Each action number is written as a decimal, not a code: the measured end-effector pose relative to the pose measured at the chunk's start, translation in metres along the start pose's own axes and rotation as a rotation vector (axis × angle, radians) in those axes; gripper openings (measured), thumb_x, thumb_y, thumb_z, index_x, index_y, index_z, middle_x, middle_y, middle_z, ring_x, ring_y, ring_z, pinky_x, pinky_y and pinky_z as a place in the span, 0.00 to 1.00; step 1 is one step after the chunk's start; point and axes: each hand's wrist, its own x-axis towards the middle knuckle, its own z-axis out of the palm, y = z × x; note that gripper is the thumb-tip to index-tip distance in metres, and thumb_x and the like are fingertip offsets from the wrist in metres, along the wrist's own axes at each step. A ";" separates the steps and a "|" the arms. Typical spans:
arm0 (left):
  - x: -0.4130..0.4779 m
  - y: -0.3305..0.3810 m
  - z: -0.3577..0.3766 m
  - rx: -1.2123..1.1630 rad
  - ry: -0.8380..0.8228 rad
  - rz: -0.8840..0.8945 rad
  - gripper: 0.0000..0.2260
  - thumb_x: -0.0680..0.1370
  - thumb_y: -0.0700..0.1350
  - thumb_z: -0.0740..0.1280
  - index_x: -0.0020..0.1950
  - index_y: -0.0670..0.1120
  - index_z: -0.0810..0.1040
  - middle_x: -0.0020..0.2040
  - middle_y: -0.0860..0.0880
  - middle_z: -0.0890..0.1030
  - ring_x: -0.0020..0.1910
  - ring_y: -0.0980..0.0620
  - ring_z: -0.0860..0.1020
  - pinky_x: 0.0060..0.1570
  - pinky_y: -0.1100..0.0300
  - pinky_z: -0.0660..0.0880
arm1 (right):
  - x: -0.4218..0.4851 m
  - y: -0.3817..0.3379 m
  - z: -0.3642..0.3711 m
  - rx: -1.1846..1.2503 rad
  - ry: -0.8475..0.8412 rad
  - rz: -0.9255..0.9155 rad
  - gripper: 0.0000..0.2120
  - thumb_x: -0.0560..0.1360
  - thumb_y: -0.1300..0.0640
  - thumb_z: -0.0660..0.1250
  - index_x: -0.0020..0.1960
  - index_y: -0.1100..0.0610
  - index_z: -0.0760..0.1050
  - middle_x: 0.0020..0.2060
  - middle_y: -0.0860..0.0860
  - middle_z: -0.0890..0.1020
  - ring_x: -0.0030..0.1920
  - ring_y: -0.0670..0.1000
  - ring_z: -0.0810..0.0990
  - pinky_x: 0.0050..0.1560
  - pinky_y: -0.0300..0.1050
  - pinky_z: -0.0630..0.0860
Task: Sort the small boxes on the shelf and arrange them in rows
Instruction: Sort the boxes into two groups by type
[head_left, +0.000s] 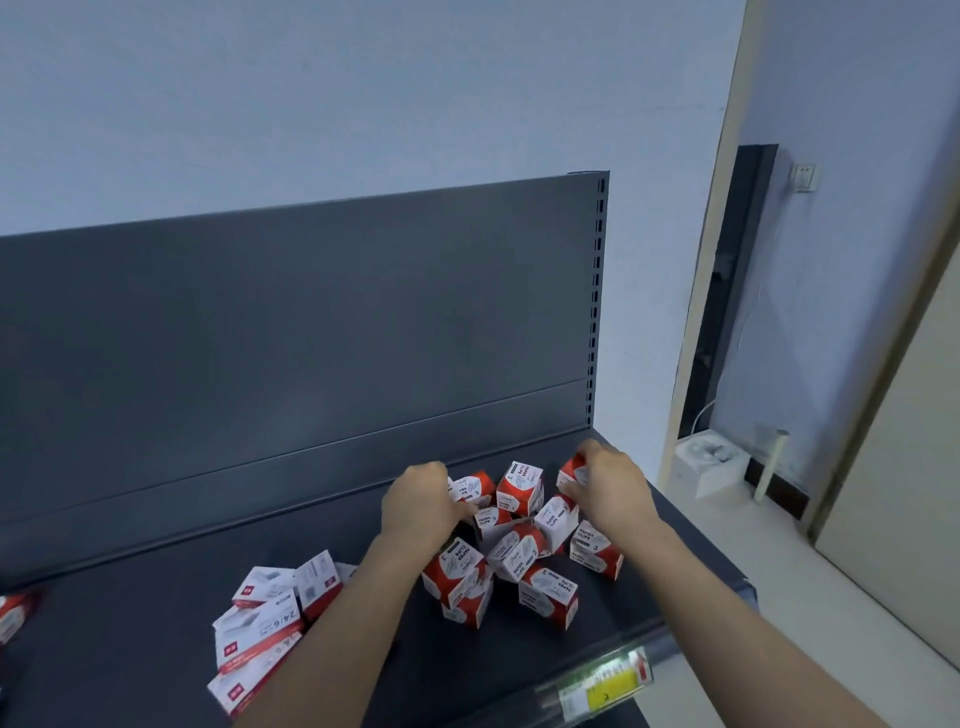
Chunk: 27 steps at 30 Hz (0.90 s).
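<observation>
**Sorting step: separate the two carton types, then build rows against the back panel.**

1. At the left of the dark grey metal shelf (130, 613) lies a loose heap of flat white staple cartons with red ends (260, 618). Keep this heap out of the work in hand. It is a separate type and needs its own row.
2. The left hand (421, 501) rests with bent fingers on the near-left side of the jumbled pile of red-and-white cardboard paper-clip cubes (519, 551). It cannot be told whether it grips a cube or only steadies the pile. Use it as a stop so that neighbouring cubes do not topple.
3. The right hand (610, 483) pinches one box, the rear-right cube (570, 470), between thumb and fingers. This cube sits at the pile's far right, near the grey sheet-metal back panel (311, 322).
4. Recommended: lift the cube straight up and turn its printed face forward. Seat it flush in the rear right corner, then butt each following cube against it. Take cubes from the top of the pile. Several lie tilted on others and will probably slide if a lower one is pulled.
</observation>
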 end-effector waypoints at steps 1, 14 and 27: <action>0.003 -0.001 0.000 0.028 -0.014 -0.024 0.18 0.71 0.56 0.72 0.50 0.45 0.74 0.45 0.48 0.78 0.43 0.50 0.77 0.43 0.58 0.77 | 0.004 0.003 0.003 -0.008 -0.006 0.017 0.19 0.74 0.52 0.67 0.62 0.58 0.70 0.57 0.55 0.78 0.57 0.55 0.77 0.56 0.48 0.76; 0.021 -0.018 0.010 0.197 -0.183 -0.053 0.22 0.70 0.56 0.72 0.56 0.44 0.74 0.54 0.48 0.77 0.53 0.49 0.77 0.44 0.59 0.72 | 0.049 0.010 0.028 0.003 -0.205 0.110 0.16 0.70 0.55 0.71 0.56 0.58 0.75 0.52 0.55 0.81 0.51 0.55 0.80 0.50 0.48 0.79; 0.003 -0.033 -0.014 0.159 0.183 0.099 0.23 0.80 0.57 0.56 0.67 0.41 0.68 0.67 0.44 0.73 0.67 0.47 0.69 0.69 0.56 0.62 | 0.034 -0.045 -0.001 0.106 0.037 -0.157 0.19 0.78 0.52 0.61 0.66 0.61 0.70 0.61 0.57 0.78 0.60 0.57 0.77 0.55 0.48 0.74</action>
